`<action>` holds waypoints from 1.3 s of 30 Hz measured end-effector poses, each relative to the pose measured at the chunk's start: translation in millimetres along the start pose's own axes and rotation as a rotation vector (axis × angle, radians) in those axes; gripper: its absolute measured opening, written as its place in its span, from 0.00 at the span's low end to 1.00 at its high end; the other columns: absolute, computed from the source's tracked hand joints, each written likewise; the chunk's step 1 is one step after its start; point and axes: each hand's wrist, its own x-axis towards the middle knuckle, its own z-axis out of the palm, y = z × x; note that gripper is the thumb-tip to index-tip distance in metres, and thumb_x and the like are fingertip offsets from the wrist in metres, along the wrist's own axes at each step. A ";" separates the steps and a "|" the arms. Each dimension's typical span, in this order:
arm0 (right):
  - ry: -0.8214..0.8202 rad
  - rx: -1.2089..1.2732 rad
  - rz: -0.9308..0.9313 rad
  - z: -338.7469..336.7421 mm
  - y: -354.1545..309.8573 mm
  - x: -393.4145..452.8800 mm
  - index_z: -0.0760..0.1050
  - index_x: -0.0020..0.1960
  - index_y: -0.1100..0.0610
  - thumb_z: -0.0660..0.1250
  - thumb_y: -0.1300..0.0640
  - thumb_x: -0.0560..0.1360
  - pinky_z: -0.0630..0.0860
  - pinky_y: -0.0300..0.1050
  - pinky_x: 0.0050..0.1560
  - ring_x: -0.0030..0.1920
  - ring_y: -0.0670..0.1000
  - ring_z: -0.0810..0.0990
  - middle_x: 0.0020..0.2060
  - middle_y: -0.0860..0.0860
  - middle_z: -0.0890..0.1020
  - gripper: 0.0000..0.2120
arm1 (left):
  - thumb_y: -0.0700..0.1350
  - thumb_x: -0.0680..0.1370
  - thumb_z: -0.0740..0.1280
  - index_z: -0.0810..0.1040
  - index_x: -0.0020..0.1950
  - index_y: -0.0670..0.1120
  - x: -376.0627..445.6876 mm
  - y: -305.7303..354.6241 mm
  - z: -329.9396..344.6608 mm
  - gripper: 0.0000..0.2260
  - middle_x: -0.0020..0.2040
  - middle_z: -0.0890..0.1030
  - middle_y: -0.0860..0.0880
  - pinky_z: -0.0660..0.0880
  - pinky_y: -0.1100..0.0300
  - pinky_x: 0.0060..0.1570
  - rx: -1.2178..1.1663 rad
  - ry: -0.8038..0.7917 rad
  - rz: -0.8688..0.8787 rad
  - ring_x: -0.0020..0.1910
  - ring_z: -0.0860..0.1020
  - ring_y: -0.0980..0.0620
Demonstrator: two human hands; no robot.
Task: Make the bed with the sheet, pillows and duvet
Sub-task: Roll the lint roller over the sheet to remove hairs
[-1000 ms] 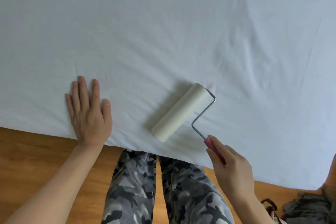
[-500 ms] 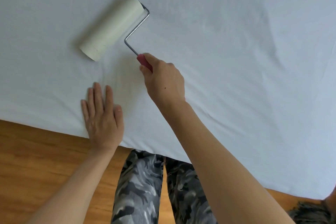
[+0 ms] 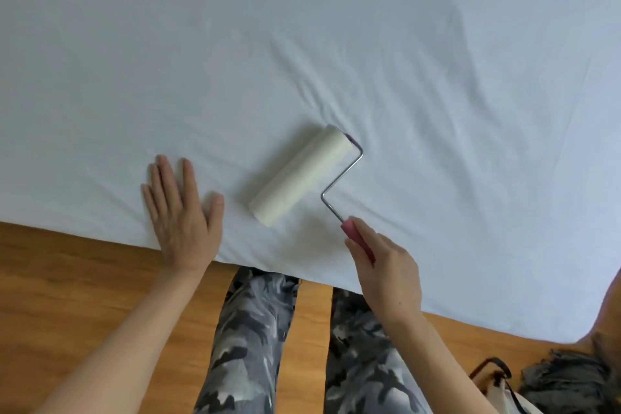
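A white sheet (image 3: 302, 44) covers the bed and fills most of the head view, with soft creases to the right of centre. My left hand (image 3: 183, 215) lies flat on the sheet near the bed's front edge, fingers spread and holding nothing. My right hand (image 3: 386, 265) grips the pink handle of a lint roller (image 3: 302, 175). The roller's pale drum rests on the sheet just right of my left hand, and its wire arm bends back to the handle. No pillows or duvet are in view.
A wooden floor (image 3: 67, 279) runs along the bed's front edge. My legs in grey camouflage trousers (image 3: 255, 339) stand against the bed. A dark fabric bundle (image 3: 571, 376) and a bag with black straps (image 3: 494, 376) sit at the bottom right.
My right hand pulled the lint roller back from the far left of the sheet to near the front edge. My left hand stayed flat on the sheet.
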 end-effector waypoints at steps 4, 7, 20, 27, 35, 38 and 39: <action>0.045 0.066 0.118 -32.4 49.4 -33.2 0.75 0.60 0.33 0.59 0.41 0.75 0.77 0.41 0.38 0.43 0.44 0.80 0.42 0.42 0.83 0.14 | 0.58 0.80 0.52 0.54 0.78 0.39 3.5 50.5 -2.2 0.33 0.78 0.51 0.36 0.45 0.44 0.76 -0.011 -0.031 0.098 0.78 0.50 0.40; 0.112 0.124 0.219 -68.0 82.3 -42.6 0.73 0.56 0.29 0.60 0.41 0.73 0.75 0.31 0.42 0.45 0.34 0.79 0.45 0.28 0.79 0.13 | 0.57 0.79 0.55 0.56 0.77 0.40 10.8 111.3 6.3 0.31 0.78 0.53 0.36 0.46 0.42 0.75 -0.046 -0.022 0.173 0.77 0.52 0.39; 0.281 0.165 0.393 -165.7 192.1 -15.3 0.73 0.65 0.42 0.60 0.45 0.76 0.74 0.28 0.43 0.45 0.27 0.75 0.46 0.27 0.76 0.18 | 0.52 0.81 0.57 0.60 0.77 0.42 68.3 337.9 45.4 0.27 0.77 0.57 0.37 0.50 0.43 0.75 -0.059 0.049 0.394 0.77 0.56 0.39; 0.138 0.057 0.233 -182.2 148.4 81.7 0.71 0.66 0.42 0.56 0.47 0.82 0.74 0.46 0.40 0.42 0.51 0.79 0.42 0.47 0.82 0.14 | 0.51 0.81 0.56 0.61 0.76 0.41 57.3 338.6 59.6 0.25 0.77 0.58 0.39 0.51 0.45 0.75 0.025 0.076 0.220 0.77 0.56 0.41; 0.111 -0.011 0.019 -210.8 56.8 222.1 0.72 0.62 0.46 0.54 0.53 0.82 0.66 0.44 0.35 0.38 0.52 0.73 0.37 0.46 0.76 0.13 | 0.52 0.82 0.50 0.58 0.77 0.41 56.2 337.7 58.9 0.26 0.78 0.56 0.40 0.48 0.47 0.75 0.039 0.029 0.187 0.77 0.54 0.42; 0.119 -0.010 0.010 -208.9 51.8 229.4 0.72 0.63 0.46 0.54 0.52 0.82 0.67 0.44 0.36 0.38 0.52 0.73 0.39 0.46 0.77 0.13 | 0.53 0.82 0.51 0.57 0.78 0.41 56.1 337.8 56.9 0.26 0.78 0.57 0.40 0.49 0.47 0.75 0.058 0.010 0.187 0.77 0.55 0.42; 0.119 -0.009 0.013 -206.0 56.3 224.0 0.72 0.63 0.46 0.54 0.52 0.82 0.66 0.44 0.36 0.38 0.53 0.73 0.39 0.47 0.77 0.13 | 0.53 0.82 0.51 0.57 0.78 0.41 56.1 336.1 54.6 0.27 0.78 0.57 0.40 0.49 0.47 0.75 0.069 -0.004 0.191 0.77 0.55 0.42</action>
